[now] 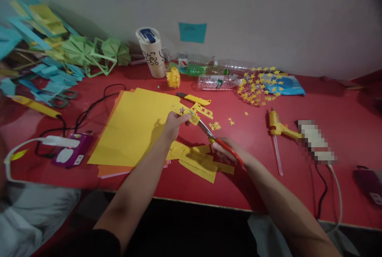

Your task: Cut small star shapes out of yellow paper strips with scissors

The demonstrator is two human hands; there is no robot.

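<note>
My left hand point(176, 123) pinches a small yellow paper strip point(194, 119) that has star-shaped holes in it. Red-handled scissors point(228, 150) are in my right hand point(228, 151), their blades reaching up to the strip's right end. Just beyond the blades lie another punched strip point(205, 110) and a little pile of cut yellow stars point(214, 126). Beneath my hands are several yellow paper pieces point(198, 161). Left of them a stack of yellow sheets point(137, 125) rests over orange ones.
A yellow box cutter point(195, 99) lies behind the strips. Plastic bottles point(216, 82), a white tumbler point(152, 54) and star decorations point(256, 86) line the wall. A glue gun point(279, 125) sits right; a purple power strip point(71, 151) with cables sits left. Folded paper crafts point(83, 52) fill the back left.
</note>
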